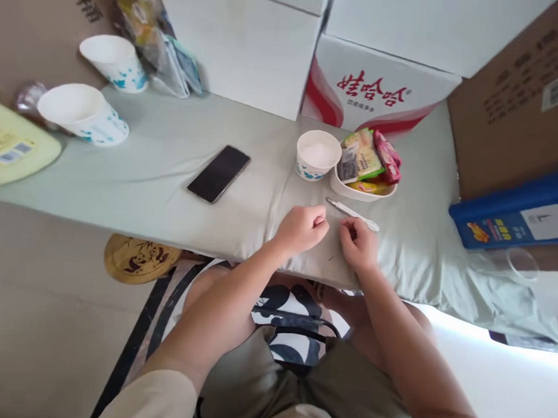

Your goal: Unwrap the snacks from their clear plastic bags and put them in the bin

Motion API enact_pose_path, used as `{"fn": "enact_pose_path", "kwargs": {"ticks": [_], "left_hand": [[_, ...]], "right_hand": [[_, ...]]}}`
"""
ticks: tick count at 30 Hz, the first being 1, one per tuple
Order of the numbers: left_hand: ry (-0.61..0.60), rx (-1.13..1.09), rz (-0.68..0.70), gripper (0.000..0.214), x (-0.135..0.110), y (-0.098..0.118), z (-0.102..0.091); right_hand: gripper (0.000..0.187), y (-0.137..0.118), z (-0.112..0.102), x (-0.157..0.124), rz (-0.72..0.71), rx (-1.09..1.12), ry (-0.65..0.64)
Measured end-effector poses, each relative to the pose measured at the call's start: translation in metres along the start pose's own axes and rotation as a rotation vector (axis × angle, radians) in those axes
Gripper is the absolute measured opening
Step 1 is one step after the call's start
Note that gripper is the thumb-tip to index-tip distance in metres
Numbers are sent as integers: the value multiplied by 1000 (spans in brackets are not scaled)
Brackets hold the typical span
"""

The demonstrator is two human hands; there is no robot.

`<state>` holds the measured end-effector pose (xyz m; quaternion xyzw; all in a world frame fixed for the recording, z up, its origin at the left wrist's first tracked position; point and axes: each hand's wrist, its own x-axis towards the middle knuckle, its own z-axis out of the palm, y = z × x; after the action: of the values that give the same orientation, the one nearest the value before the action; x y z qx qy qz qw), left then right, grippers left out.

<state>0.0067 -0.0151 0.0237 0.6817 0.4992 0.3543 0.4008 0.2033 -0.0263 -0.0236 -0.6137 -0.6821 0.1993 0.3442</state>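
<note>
Both my fists rest side by side near the front edge of the cloth-covered table (254, 226). My left hand (303, 228) is closed, with nothing showing in it. Curled in the same way, my right hand (359, 244) shows no object between its fingers. Just beyond the right knuckles lies a slim white tool (354, 214) with a dark metal tip pointing left. Behind it stands a white bowl (362, 193) full of snack packets (368, 158). A paper cup (317, 154) with a blue pattern touches or nearly touches the bowl's left side.
A black phone (219, 173) lies left of the hands. Two tilted paper cups (89, 114), a pale yellow bottle (13, 145) and plastic packaging (170, 57) are farther left. White cartons (376, 89) line the back. A blue package (515, 211) and clear cup (521, 265) are right.
</note>
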Motion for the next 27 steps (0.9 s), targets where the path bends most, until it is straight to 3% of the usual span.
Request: {"fn": "enact_pose_path", "kwargs": {"ticks": [4,7,10,14,20,27], "left_hand": [[-18,15,28,39,7,2,-10],[-7,-8,21,40,10,1,-21],[2,-20,14,40,8,-2,-29],[8,-24,21,40,4,-4,-33],[-3,0,24,39,9,2,-19],[-103,93,19,37,24,11,14]], "right_hand": [[16,-3,7,-1,-32,-123,-45],[16,-4,7,-4,-29,-165,-6],[18,-1,-2,2,-81,-248,134],[27,8,-23,31,-162,-418,312],[20,16,-34,69,-106,-504,75],[20,24,-41,67,3,-660,85]]}}
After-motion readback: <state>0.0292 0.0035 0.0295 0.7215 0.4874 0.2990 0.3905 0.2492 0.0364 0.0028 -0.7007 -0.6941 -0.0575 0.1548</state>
